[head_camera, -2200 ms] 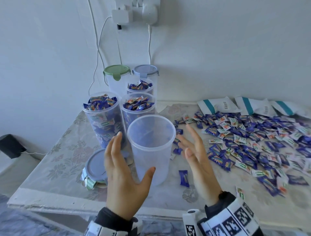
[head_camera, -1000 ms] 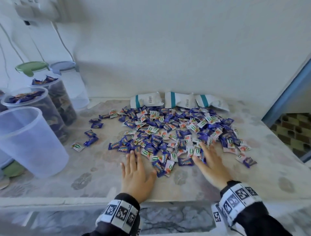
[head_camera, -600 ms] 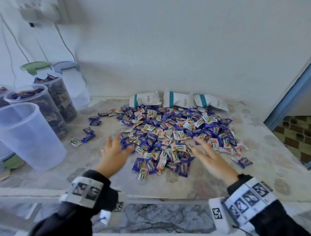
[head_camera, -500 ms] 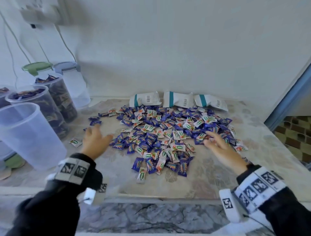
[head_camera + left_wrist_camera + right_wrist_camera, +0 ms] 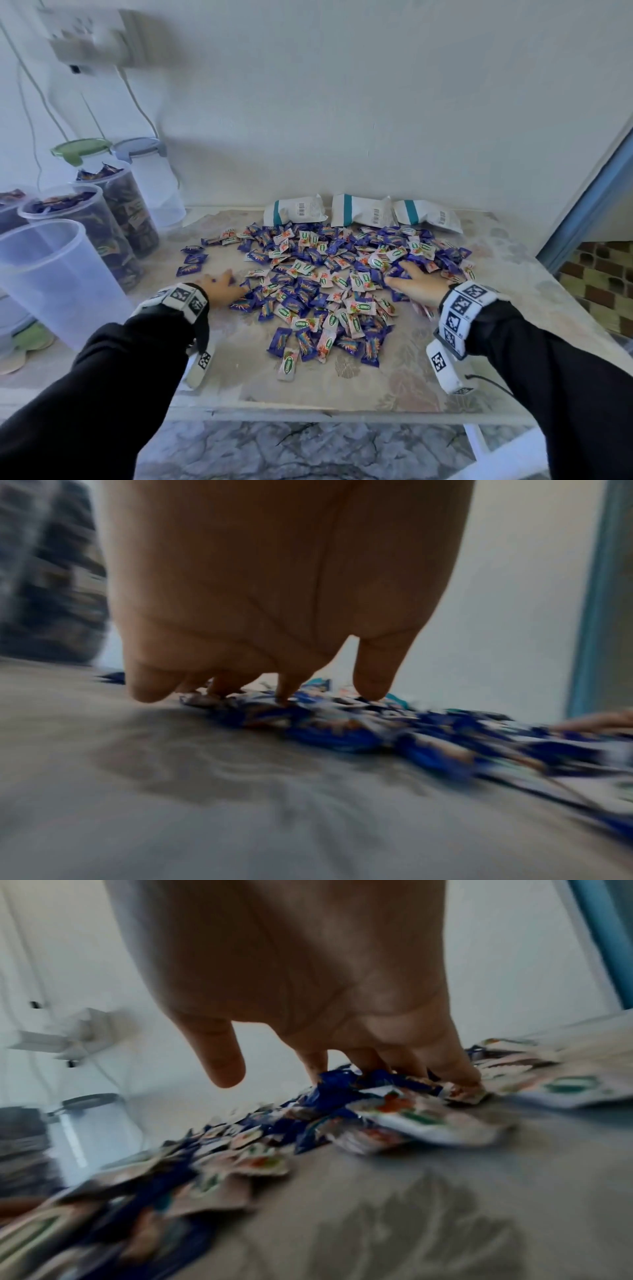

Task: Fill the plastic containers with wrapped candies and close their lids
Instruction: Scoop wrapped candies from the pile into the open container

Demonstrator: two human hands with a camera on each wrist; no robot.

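Both of our hands are down flat-fingered on the candy pile (image 5: 329, 284): our left hand (image 5: 221, 287) spread at its left edge, fingertips (image 5: 371, 688) touching wrappers, and our right hand (image 5: 416, 282) spread on its right side, fingers (image 5: 448, 1069) pressing into the heap. Neither holds anything yet. Nearest on the left stands the empty container (image 5: 58, 281), open. Behind it we see open containers (image 5: 85, 233) heaped with candies but not lidded, and farthest back two lidded containers (image 5: 144, 178) whose contents we cannot make out. We judge the job roughly half done: one container to fill, several lids to close.
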